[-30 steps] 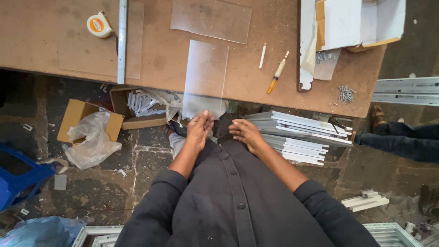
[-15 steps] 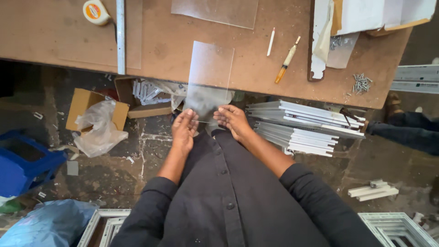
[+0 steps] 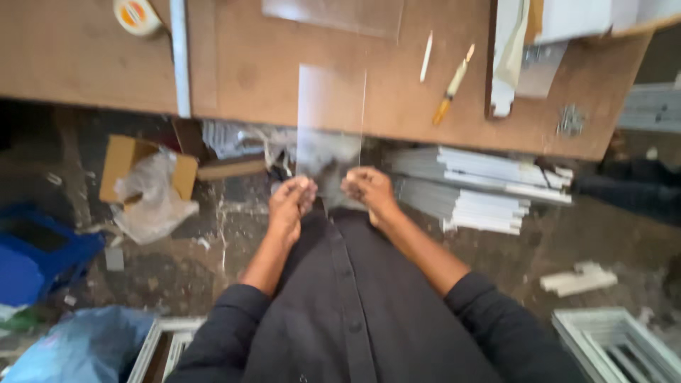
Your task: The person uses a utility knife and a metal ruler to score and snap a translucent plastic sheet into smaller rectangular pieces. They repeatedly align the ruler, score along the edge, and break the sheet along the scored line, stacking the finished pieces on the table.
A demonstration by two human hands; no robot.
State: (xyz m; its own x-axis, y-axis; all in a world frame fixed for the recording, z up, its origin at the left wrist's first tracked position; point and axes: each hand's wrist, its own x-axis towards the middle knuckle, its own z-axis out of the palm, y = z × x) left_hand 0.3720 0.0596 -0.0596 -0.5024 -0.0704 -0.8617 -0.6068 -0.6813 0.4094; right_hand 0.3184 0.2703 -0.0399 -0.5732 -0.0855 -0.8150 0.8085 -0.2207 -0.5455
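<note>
At the brown desk (image 3: 284, 78) edge, keep both hands' fingers (image 3: 301, 190) pinching the clear rectangular glass pane (image 3: 330, 120) level, supported evenly.

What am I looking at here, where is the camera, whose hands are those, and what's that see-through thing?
The camera sits on a person's head and looks straight down, so you see their own dark shirt and both arms. The left hand and right hand each grip the near edge of a clear sheet, thin and see-through, probably glass or plastic. Its far part reaches over the edge of a brown workbench. On the bench lie a tape roll, a long metal strip, a yellow-handled tool and another clear sheet. On the floor are a stack of white panels, a cardboard box with plastic wrap, and a blue crate. The picture is blurred, so finer detail is lost.
</note>
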